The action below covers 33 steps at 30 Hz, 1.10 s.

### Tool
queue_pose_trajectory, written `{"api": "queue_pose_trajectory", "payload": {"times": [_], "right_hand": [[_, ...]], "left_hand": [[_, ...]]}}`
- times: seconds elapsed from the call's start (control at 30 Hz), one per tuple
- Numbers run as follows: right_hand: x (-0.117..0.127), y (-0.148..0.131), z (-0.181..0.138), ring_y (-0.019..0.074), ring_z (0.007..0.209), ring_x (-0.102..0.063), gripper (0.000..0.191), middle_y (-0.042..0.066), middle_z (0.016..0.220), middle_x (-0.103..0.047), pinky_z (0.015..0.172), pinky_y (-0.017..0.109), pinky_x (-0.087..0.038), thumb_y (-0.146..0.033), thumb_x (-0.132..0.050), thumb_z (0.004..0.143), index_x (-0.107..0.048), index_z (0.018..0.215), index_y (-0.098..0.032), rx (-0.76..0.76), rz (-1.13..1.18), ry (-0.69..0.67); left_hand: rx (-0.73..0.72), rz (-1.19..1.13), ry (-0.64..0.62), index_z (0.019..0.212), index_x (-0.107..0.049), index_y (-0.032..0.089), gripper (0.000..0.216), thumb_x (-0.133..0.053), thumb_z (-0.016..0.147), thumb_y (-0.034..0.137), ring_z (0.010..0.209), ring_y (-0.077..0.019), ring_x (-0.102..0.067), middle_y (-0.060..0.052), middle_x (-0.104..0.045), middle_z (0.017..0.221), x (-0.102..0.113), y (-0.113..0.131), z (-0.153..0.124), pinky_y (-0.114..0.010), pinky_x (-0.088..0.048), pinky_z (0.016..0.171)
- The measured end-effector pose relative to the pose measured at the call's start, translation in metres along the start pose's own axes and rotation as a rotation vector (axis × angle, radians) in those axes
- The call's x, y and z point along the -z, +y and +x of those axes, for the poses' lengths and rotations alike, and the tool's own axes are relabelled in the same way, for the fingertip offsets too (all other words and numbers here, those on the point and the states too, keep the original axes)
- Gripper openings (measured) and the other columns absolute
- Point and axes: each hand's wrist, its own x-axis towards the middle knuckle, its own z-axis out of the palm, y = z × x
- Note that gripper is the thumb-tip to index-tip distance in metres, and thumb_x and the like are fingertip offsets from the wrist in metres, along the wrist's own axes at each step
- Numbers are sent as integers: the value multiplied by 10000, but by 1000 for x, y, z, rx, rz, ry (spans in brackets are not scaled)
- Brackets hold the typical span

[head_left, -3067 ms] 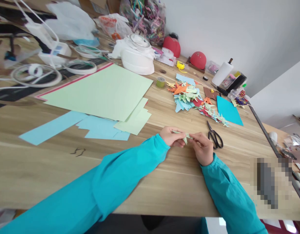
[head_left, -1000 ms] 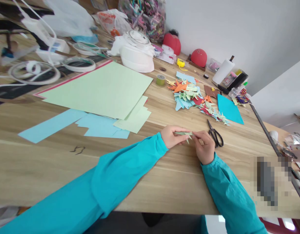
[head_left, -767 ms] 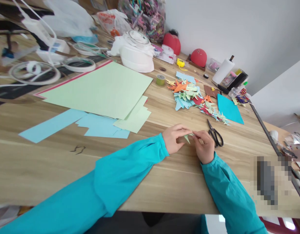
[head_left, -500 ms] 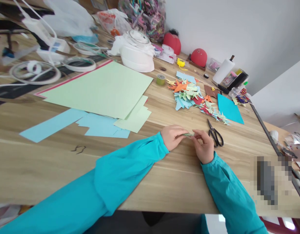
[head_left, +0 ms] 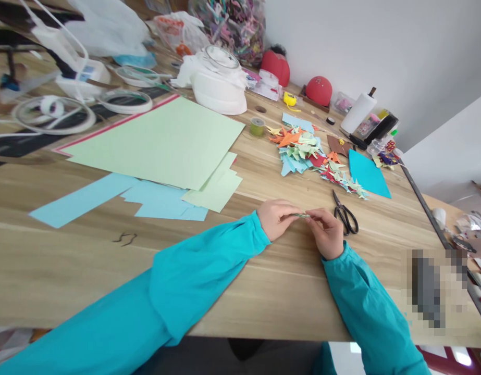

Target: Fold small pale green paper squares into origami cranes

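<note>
Between my two hands is a small piece of folded light-green paper [head_left: 301,215], mostly covered by fingers. My left hand [head_left: 276,220] pinches its left end, and my right hand [head_left: 325,232] pinches the right end. Both hands are just above the wooden table [head_left: 240,291]. Black-handled scissors [head_left: 345,213] lie right of my right hand, blades pointing away. Beyond the hands is a heap of folded paper stars [head_left: 303,148] in orange, green, blue and red.
Large light-green sheets [head_left: 162,143] lie at the left, over light-blue paper pieces [head_left: 168,200]. Behind them are a white bundle [head_left: 219,91], a green spool [head_left: 257,126] and coiled white cables [head_left: 54,117]. A turquoise sheet [head_left: 369,174] rests at the right.
My right fingertips have moved slightly left, closer to my left hand, and less of the folded paper shows between them. Other things look the same.
</note>
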Motion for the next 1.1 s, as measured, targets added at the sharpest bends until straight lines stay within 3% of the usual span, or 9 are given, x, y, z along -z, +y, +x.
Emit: {"api": "queue_pose_trajectory", "payload": {"times": [0.37,0.77,1.1], "right_hand": [[0,-5,1,164,705,-596,89,46,746,-640,662,310,-479,-150,-589,748,-656,790,-192,28,-38,6],[1,-4,2,163,702,-595,96,46,742,-639,658,303,-479,-157,-575,759,-656,795,-194,55,-113,-11],[2,-8,2,159,686,-582,97,37,712,-617,641,296,-468,-131,-550,761,-628,749,-187,89,-143,-24]], "left_hand": [[-58,55,4,843,-694,226,186,-534,756,183,816,-160,-624,-53,-694,872,-1,-2,-2,-248,-463,767],[-316,154,126,833,-672,162,154,-548,748,136,737,-128,-639,-46,-700,802,-3,-10,-1,-215,-504,691],[-346,197,138,813,-668,157,137,-552,744,133,727,-128,-642,-45,-702,788,-4,-11,-1,-218,-515,680]]}}
